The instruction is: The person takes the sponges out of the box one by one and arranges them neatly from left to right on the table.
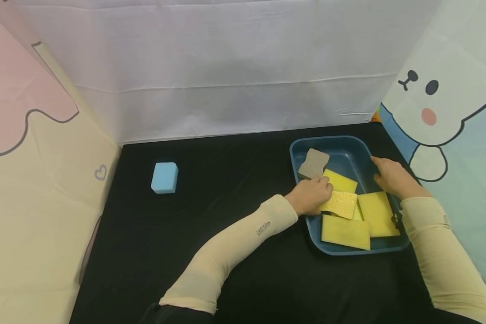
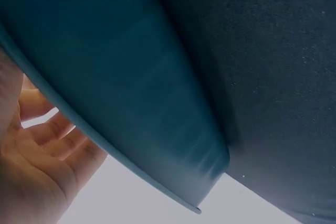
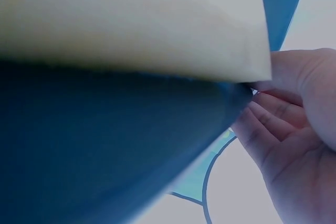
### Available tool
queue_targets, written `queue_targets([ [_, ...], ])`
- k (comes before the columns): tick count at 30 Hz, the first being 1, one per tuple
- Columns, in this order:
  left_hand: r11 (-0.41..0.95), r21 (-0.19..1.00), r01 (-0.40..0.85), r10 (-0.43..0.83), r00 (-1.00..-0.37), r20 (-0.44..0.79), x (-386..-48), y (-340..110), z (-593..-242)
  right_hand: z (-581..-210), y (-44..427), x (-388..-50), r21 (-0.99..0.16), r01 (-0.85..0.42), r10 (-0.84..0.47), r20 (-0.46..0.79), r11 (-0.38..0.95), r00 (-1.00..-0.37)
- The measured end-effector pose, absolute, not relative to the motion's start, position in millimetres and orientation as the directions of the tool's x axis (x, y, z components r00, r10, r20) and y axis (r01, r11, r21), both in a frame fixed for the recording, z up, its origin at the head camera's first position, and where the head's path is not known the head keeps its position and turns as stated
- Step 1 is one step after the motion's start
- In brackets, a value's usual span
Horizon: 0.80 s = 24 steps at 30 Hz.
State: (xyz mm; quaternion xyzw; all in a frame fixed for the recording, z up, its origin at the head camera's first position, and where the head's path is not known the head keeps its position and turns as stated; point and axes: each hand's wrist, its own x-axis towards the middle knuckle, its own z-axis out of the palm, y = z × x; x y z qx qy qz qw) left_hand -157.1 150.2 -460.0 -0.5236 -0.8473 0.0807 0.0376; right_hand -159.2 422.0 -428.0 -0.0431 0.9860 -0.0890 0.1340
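Note:
At the left side of a blue plastic basin (image 1: 350,140), my left hand (image 1: 311,195) reaches over the rim and pinches the left edge of a yellow sponge with holes (image 1: 342,204). That sponge lies over other flat yellow sponges (image 1: 345,231) in the basin. My right hand (image 1: 397,177) grips the basin's right rim; in the right wrist view its thumb is on the upper side and the fingers (image 3: 257,129) are beneath. In the left wrist view the left hand (image 2: 47,166) shows behind the rim, its fingertips partly hidden.
A grey sponge (image 1: 314,163) with a wavy edge leans in the basin's left side. Far left on the black tabletop (image 1: 227,180) sits a light blue sponge block (image 1: 164,177). A white cloth (image 1: 227,67) hangs behind the table, and printed cloths hang at both sides.

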Motion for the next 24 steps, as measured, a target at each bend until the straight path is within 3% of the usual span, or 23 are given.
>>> queue_targets([
  [12,0.436,-0.231,0.87,0.897,-0.44,0.037,-155.7,148.9,-458.3,-427.8,419.4,-161.3,-0.187,-0.07,-0.115,-0.242,0.98,-0.964],
  [24,0.459,-0.126,0.88,0.885,-0.465,-0.021,-159.6,136.5,-419.9,-432.7,424.5,-160.2,-0.194,-0.079,-0.122,-0.223,0.978,-0.967],
])
